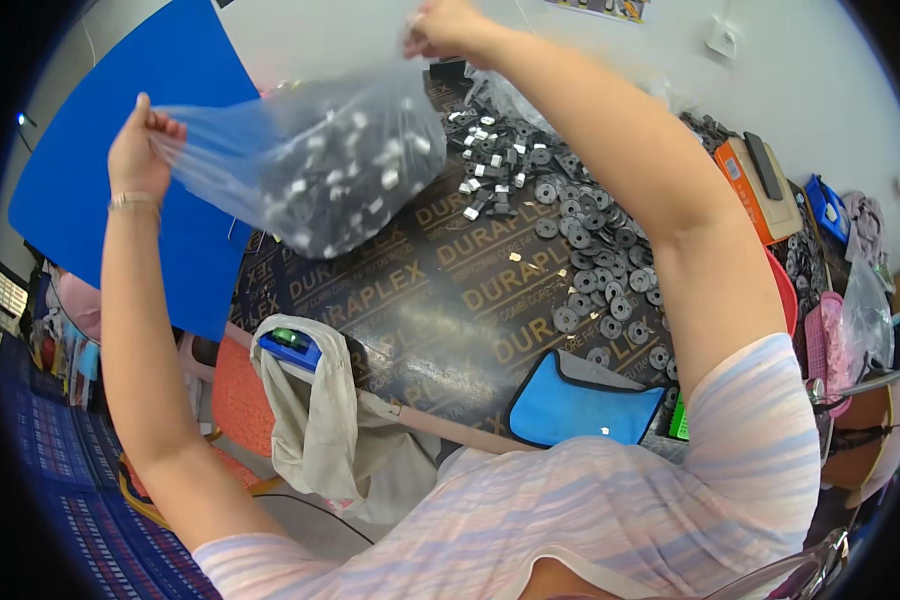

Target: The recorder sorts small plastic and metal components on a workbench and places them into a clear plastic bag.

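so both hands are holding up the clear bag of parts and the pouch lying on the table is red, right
The pouch lying on the table is light blue, not red, as the head view shows. The left hand and right hand do hold up the clear bag of parts.

Main readable print is on the dark tabletop: one word in big tan capitals, repeated in slanting rows that climb to the right, each with a smaller line of capitals set under it. Big word reads cleanly mid-table; the small lines only in part. Glare washes out a patch toward the near edge. Rows at upper left get cut off by the clear plastic bag, those at right by the grey discs and the light-blue pouch. Orange box at right carries a small pale label, too small to read. Wall poster at the top edge: coloured print, cropped, illegible.
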Motion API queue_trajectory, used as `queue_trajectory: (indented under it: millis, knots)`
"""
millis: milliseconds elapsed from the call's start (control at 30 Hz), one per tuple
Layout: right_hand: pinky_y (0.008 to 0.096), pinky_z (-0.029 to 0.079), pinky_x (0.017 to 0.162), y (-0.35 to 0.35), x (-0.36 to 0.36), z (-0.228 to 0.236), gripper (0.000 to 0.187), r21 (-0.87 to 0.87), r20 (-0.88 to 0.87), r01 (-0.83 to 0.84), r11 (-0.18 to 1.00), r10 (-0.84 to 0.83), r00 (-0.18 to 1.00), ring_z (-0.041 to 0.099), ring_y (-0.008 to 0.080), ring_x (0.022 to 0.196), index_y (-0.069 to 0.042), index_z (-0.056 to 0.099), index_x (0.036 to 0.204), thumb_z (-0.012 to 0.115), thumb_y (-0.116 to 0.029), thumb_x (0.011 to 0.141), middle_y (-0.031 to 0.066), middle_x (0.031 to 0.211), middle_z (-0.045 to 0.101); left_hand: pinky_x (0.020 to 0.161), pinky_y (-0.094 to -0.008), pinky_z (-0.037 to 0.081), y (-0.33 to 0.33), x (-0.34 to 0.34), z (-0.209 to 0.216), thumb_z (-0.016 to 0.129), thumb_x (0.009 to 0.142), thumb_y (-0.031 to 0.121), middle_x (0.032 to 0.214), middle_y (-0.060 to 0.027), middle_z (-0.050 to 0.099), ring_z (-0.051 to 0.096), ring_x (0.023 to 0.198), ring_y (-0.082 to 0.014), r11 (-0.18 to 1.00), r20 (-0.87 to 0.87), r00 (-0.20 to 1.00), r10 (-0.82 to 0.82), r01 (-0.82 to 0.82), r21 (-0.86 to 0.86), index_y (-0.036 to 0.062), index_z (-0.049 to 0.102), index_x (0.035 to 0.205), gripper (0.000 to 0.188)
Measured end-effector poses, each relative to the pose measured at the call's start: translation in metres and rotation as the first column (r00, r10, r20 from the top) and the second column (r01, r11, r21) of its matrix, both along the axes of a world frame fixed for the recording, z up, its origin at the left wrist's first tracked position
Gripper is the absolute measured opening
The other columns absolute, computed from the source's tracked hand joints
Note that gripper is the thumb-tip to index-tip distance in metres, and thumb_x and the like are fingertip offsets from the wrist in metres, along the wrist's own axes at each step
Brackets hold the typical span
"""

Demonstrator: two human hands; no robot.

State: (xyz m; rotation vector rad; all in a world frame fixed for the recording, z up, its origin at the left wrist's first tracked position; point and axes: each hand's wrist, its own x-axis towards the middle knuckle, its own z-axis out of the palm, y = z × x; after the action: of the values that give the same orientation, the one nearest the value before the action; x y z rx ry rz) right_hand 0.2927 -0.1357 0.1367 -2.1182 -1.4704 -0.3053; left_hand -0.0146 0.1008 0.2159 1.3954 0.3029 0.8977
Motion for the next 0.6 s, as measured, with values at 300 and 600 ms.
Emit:
queue_trajectory:
  millis: [300, 600]
  knots:
    - [0.0354, 0.048, 0.075, 0.004, -0.183, 0.029, 0.023, 0.092, -0.15, -0.258, 0.962, 0.27, 0.951, 0.062, 0.0242, 0.083, -0.005, 0.064, 0.095, 0.06, -0.02, 0.077, 0.0123, 0.086, 0.065, 0.087, -0.0296, 0.043, -0.1, 0.029, -0.157, 0.069, 0.078, 0.03, 0.124, -0.0194, 0.051, 0.05, 0.113, -0.0244, 0.526, -0.32, 0.944, 0.076, 0.234, 0.818, 0.0018, 0.042, 0.129, 0.064]
    - [0.0378, 0.044, 0.089, -0.046, -0.016, -0.014, 0.065, -0.518, -0.1, 0.12, 0.847, -0.199, 0.975, 0.055, 0.0294, 0.107, -0.007, 0.052, 0.119, 0.069, -0.046, 0.071, 0.0155, 0.114, 0.058, 0.054, -0.0287, 0.041, 0.064, 0.082, -0.209, 0.052, 0.089, 0.036, 0.068, -0.0055, 0.064, 0.055, 0.058, -0.0144, 0.883, -0.276, 0.927, 0.253, -0.105, 0.457, 0.0029, 0.062, 0.087, 0.034]
